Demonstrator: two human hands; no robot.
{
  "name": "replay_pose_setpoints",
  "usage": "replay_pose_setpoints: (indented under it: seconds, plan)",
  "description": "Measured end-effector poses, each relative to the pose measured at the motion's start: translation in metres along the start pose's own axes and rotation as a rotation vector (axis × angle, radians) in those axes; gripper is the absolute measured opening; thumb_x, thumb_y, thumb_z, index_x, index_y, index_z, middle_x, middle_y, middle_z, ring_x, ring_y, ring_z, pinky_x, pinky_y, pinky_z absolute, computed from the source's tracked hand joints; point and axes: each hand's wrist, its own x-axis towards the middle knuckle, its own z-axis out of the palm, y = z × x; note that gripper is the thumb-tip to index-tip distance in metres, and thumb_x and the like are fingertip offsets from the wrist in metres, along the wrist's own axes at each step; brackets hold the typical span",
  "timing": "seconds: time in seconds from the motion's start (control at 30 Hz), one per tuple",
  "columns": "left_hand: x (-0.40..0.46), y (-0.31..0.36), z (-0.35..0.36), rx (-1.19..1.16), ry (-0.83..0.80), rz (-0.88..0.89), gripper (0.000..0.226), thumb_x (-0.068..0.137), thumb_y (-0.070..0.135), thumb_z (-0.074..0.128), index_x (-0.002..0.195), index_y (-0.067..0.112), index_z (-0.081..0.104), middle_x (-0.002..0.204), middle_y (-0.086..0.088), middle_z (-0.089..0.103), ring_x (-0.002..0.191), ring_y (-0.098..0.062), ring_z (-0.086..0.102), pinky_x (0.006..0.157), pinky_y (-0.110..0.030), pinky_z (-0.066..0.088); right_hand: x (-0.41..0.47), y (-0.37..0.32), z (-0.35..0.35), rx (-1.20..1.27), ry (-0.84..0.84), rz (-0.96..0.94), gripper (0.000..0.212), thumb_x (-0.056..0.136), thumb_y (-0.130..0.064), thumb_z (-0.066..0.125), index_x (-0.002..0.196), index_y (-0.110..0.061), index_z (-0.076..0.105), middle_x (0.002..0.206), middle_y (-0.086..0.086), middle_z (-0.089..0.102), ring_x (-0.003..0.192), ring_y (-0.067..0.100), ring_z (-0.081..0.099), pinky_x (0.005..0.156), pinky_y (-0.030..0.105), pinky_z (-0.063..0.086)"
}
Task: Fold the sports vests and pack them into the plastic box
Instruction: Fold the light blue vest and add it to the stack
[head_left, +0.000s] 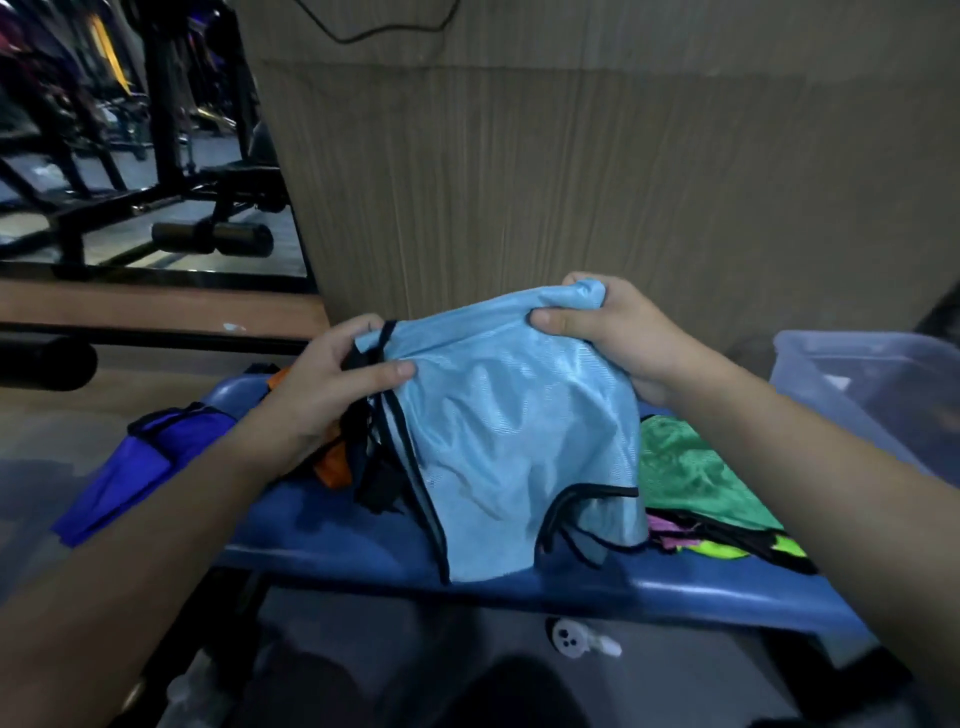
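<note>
1. Light blue vest hung above the blue bench, its bottom edge near the bench's front edge.
2. Left hand gripped its black-trimmed left edge.
3. Right hand gripped its top right corner.
4. Plastic box sat open at the right.

Two bare forearms show, no sleeves, watch, rings or bands visible on either. The left hand and right hand are gloveless, with short plain nails. At 6 o'clock, dark trousers cover the knees; detail too dim to tell.
</note>
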Motion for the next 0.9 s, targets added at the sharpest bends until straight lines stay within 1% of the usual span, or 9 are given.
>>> replay_pose_setpoints:
  seconds: [0.07, 0.2, 0.33, 0.4, 0.47, 0.57, 0.6, 0.77, 0.9]
  plan:
    - [-0.003, 0.025, 0.008, 0.030, -0.006, 0.014, 0.045, 0.074, 0.018, 0.081, 0.106, -0.003, 0.057, 0.099, -0.010, 0.065, 0.092, -0.022, 0.066, 0.082, -0.032, 0.054, -0.017, -0.017, -0.001, 0.061, 0.015, 0.007, 0.028, 0.089, -0.002, 0.070, 0.074, -0.016, 0.051, 0.070, 0.003, 0.065, 0.065, 0.016, 0.066, 0.060, 0.028, 0.055]
    - [0.003, 0.063, 0.017, 0.089, -0.103, -0.074, 0.042, 0.082, 0.008, 0.077, 0.123, 0.011, 0.066, 0.118, -0.009, 0.072, 0.108, -0.022, 0.070, 0.092, -0.030, 0.056, -0.037, -0.035, -0.010, 0.095, 0.058, 0.007, 0.016, 0.087, -0.003, 0.072, 0.094, -0.009, 0.059, 0.085, 0.009, 0.070, 0.077, 0.022, 0.070, 0.068, 0.031, 0.058]
    - [0.016, 0.054, 0.026, 0.149, -0.100, -0.168, 0.027, 0.087, 0.004, 0.071, 0.111, 0.016, 0.072, 0.105, -0.003, 0.077, 0.095, -0.016, 0.074, 0.077, -0.021, 0.058, -0.034, -0.016, -0.019, 0.062, 0.086, 0.092, 0.028, 0.088, -0.004, 0.072, 0.112, 0.006, 0.061, 0.106, 0.021, 0.072, 0.093, 0.032, 0.070, 0.079, 0.039, 0.062]
    - [0.029, 0.033, 0.027, 0.179, -0.083, -0.195, 0.024, 0.087, 0.005, 0.072, 0.107, 0.018, 0.073, 0.102, -0.001, 0.078, 0.092, -0.015, 0.074, 0.077, -0.021, 0.058, -0.024, 0.007, -0.024, -0.010, 0.133, 0.146, 0.036, 0.087, -0.009, 0.074, 0.116, 0.009, 0.061, 0.110, 0.024, 0.072, 0.095, 0.034, 0.071, 0.079, 0.043, 0.061]
    - [0.050, 0.004, 0.026, 0.246, -0.046, -0.209, 0.022, 0.086, 0.007, 0.075, 0.106, 0.015, 0.074, 0.103, -0.002, 0.077, 0.093, -0.015, 0.073, 0.084, -0.025, 0.057, -0.007, 0.031, -0.031, -0.128, 0.194, 0.168, 0.035, 0.085, -0.016, 0.079, 0.107, 0.007, 0.064, 0.097, 0.022, 0.073, 0.085, 0.029, 0.070, 0.074, 0.044, 0.059]
    - [0.080, -0.047, 0.023, 0.387, -0.008, -0.202, 0.014, 0.085, 0.010, 0.077, 0.099, 0.012, 0.073, 0.098, -0.004, 0.074, 0.087, -0.011, 0.068, 0.081, -0.026, 0.051, 0.024, 0.073, -0.042, -0.314, 0.250, 0.153, 0.020, 0.082, -0.018, 0.082, 0.077, -0.006, 0.066, 0.068, -0.004, 0.069, 0.064, 0.008, 0.065, 0.061, 0.026, 0.050]
    - [0.087, -0.066, 0.023, 0.421, -0.004, -0.201, 0.011, 0.085, 0.010, 0.077, 0.095, 0.012, 0.073, 0.095, -0.005, 0.073, 0.085, -0.011, 0.066, 0.080, -0.028, 0.049, 0.033, 0.090, -0.044, -0.385, 0.263, 0.153, 0.020, 0.082, -0.019, 0.082, 0.073, -0.011, 0.066, 0.063, -0.009, 0.067, 0.060, 0.005, 0.063, 0.059, 0.025, 0.049]
    - [0.113, -0.138, 0.022, 0.618, 0.022, -0.176, 0.010, 0.083, 0.022, 0.078, 0.088, 0.016, 0.071, 0.089, -0.004, 0.073, 0.086, -0.020, 0.069, 0.076, -0.038, 0.052, 0.066, 0.155, -0.052, -0.723, 0.318, 0.182, 0.021, 0.083, -0.028, 0.080, 0.081, -0.009, 0.071, 0.069, 0.004, 0.064, 0.068, 0.014, 0.059, 0.060, 0.029, 0.044]
    - [0.140, -0.154, 0.021, 0.700, 0.056, -0.120, 0.008, 0.083, 0.029, 0.076, 0.083, 0.026, 0.068, 0.082, 0.006, 0.071, 0.082, -0.013, 0.068, 0.076, -0.041, 0.055, 0.095, 0.175, -0.064, -0.805, 0.351, 0.164, 0.021, 0.085, -0.033, 0.077, 0.077, -0.016, 0.067, 0.073, 0.005, 0.066, 0.084, 0.024, 0.061, 0.066, 0.034, 0.047]
